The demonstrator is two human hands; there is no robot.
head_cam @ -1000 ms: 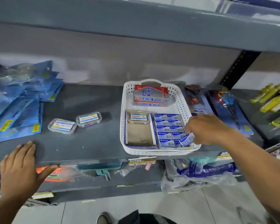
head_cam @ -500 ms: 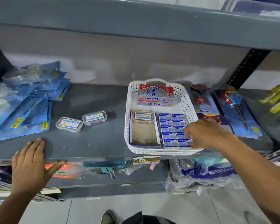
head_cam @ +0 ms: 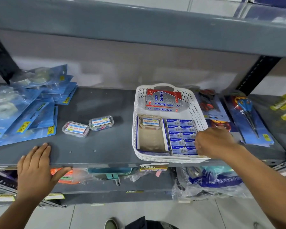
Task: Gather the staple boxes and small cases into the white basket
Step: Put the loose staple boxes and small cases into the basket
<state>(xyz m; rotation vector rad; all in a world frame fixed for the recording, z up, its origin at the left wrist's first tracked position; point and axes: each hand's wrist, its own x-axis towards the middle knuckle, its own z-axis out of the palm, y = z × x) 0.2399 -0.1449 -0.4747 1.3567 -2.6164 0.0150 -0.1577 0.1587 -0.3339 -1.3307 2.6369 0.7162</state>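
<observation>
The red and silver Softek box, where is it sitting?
In the head view the Softek box lies at the back of the white basket, right of centre on the grey shelf, behind the blue staple boxes.

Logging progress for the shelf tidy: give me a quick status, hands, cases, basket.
Left hand flat on shelf edge, empty. Right hand at staple boxes in white basket; grip unclear. Two small cases on shelf, outside basket. Path clear.
</observation>
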